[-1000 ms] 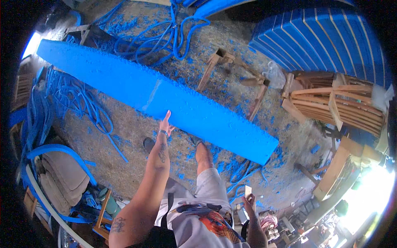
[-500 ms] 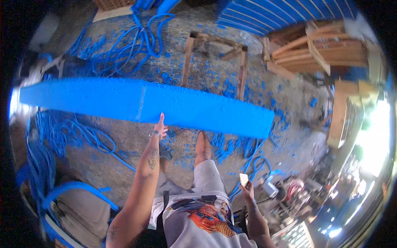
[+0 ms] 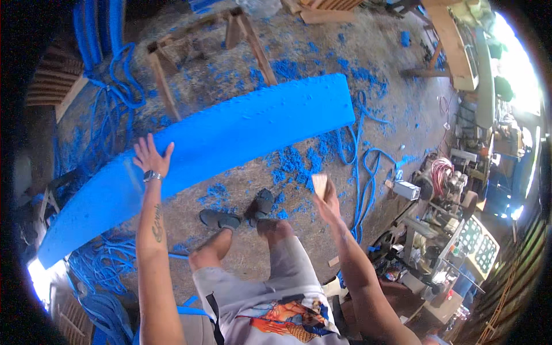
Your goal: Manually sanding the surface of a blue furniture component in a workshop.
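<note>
A long bright blue board stretches from the lower left up to the upper right, above the sawdust floor. My left hand presses flat on its near edge, fingers spread, a watch on the wrist. A small tan block sits in my right hand, held below the board's right half and apart from it. My legs and dark shoes are below the board.
A wooden trestle stands behind the board. Blue shavings and blue strips litter the ground. Blue cords trail at right. Machines and a cluttered bench fill the right side; timber lies at top right.
The view has swung; the board now slopes up to the right. My left hand went from touching with fingertips to lying flat on it. My right hand with the block rose higher.
</note>
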A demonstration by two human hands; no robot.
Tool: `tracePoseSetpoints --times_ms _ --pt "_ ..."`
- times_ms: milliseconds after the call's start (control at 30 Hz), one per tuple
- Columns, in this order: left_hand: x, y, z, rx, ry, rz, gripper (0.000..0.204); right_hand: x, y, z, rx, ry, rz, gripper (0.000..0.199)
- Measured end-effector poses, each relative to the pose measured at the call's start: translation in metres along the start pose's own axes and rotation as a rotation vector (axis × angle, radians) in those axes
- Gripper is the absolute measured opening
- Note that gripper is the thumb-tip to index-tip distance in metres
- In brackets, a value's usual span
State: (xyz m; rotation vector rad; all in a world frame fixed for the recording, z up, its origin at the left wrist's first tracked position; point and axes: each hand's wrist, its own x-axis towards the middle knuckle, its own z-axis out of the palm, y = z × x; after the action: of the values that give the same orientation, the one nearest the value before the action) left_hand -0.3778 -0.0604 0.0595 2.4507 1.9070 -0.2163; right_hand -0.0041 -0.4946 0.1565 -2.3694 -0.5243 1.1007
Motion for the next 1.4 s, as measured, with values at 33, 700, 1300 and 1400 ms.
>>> tracePoseSetpoints --times_ms 33,700,1300,1400 --pt "0.003 0.005 0.008 0.045 0.062 -0.035 0.079 0.029 -0.003 -0.001 -0.015 0.167 -0.081 0.087" --pt "0.031 -0.018 0.032 -0.134 0.336 0.053 0.062 0.233 -0.02 0.036 0.323 1.067 -0.758 0.055" --pt "0.032 -0.006 0.026 -0.086 0.317 -0.063 0.063 0.196 -0.031 0.054 -0.023 0.573 -0.904 0.058" --pt "0.03 -0.005 0.026 -0.094 0.3 -0.076 0.062 0.232 -0.038 0.018 0.38 1.008 -0.633 0.055"
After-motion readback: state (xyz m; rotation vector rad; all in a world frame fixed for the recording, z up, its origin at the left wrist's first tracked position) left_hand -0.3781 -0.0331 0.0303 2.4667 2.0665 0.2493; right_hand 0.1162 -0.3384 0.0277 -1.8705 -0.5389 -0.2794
